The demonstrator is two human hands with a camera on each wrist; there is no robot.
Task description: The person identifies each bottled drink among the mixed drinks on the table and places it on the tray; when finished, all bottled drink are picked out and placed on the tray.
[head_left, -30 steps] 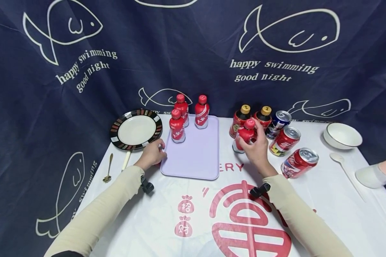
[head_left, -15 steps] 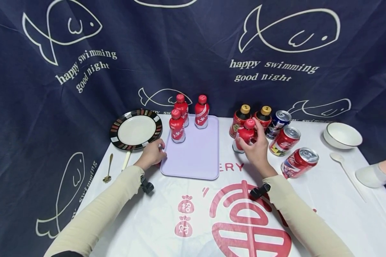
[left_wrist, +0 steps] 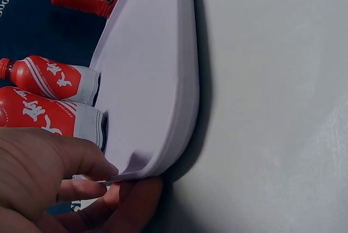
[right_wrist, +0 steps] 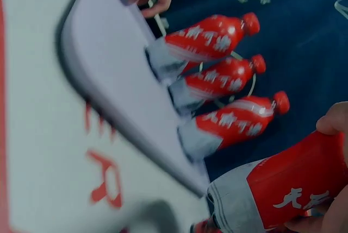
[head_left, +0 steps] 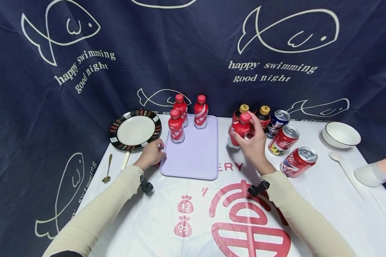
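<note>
My right hand (head_left: 255, 145) grips a red-and-white bottle (head_left: 240, 130) with a red cap, thumb on one side and fingers on the other. In the right wrist view this bottle (right_wrist: 288, 189) fills the lower right, its white base close to the tray's corner in that view. My left hand (head_left: 152, 154) pinches the left rim of a pale purple tray (head_left: 196, 159); the left wrist view has the thumb over the rim and fingers (left_wrist: 133, 203) below it. Three matching bottles stand on the tray: one in front (head_left: 177, 130), one behind it (head_left: 184, 119), one to the right (head_left: 201, 116).
Behind the held bottle stand two yellow-capped bottles (head_left: 265, 114), then a blue can (head_left: 277, 123) and two red cans (head_left: 298, 162). Farther right are a white bowl (head_left: 342, 135), a spoon (head_left: 344, 167) and a cup (head_left: 374, 173). A dark-rimmed plate (head_left: 135, 130) and a small fork (head_left: 107, 169) lie left.
My right hand has raised the red-and-white bottle slightly and shifted it a little left, so it now overlaps a yellow-capped bottle. My left hand stays at the tray's rim.
</note>
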